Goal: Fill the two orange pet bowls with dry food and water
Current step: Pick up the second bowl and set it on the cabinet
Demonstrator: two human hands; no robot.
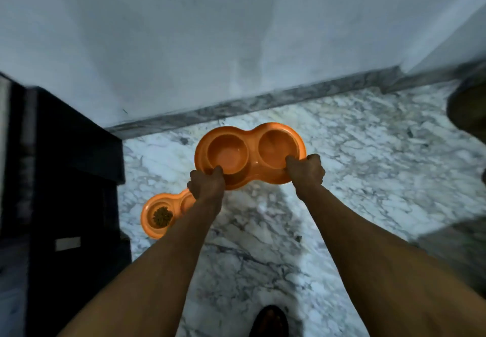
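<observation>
I am holding a double bowl (249,152) by its near rim, left grip (206,184) and right grip (306,169) both closed on it. A second bowl (164,214) with kibble (162,217) is lying on the floor (342,178).

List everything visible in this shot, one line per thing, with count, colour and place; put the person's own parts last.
double pet bowl held up: one, orange, gripped at its near rim by both hands, both cups show no dry food
double pet bowl on the floor: one, orange, lower left beside the cabinet, brown dry food in its left cup, right cup partly hidden by the left arm
cabinet: one, black, left edge
floor: white and grey marble
wall: pale grey, with a grey marble skirting
left hand: one, on the held bowl's left end
right hand: one, on its right end
shoe: one, dark, bottom edge
</observation>
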